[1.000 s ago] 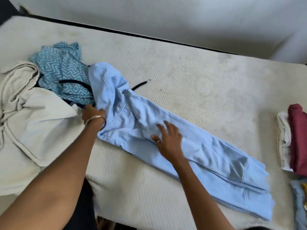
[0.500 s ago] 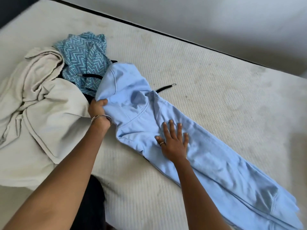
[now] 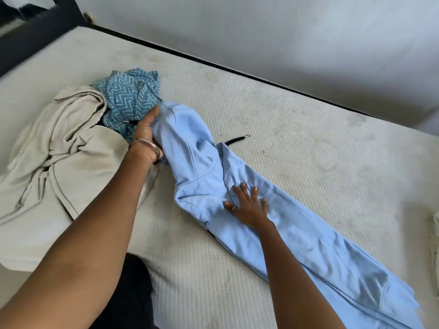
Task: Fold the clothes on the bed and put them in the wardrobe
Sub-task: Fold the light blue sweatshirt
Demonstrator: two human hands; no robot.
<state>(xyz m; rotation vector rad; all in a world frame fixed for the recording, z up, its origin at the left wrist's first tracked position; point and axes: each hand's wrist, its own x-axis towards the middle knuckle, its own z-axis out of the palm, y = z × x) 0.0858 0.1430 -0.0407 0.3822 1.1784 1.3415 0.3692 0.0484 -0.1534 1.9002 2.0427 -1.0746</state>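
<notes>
A light blue hoodie (image 3: 297,233) lies folded lengthwise in a long strip across the white mattress (image 3: 308,143), hood end toward the far left. My left hand (image 3: 146,131) grips the hood's left edge and lifts it, fingers tucked under the cloth. My right hand (image 3: 249,203) presses flat with spread fingers on the hoodie's chest part. A black drawstring (image 3: 237,139) pokes out from behind the hood onto the mattress.
A cream garment (image 3: 64,157) lies crumpled at the left, with a blue zigzag-patterned cloth (image 3: 128,98) bunched behind it. A grey wall (image 3: 285,32) runs along the bed's far side. A dark frame (image 3: 35,27) stands at the top left.
My left hand has moved up along the hood and raised its edge. The view has swung left, so the folded pile at the right is out of sight. My right hand stays pressed down.
</notes>
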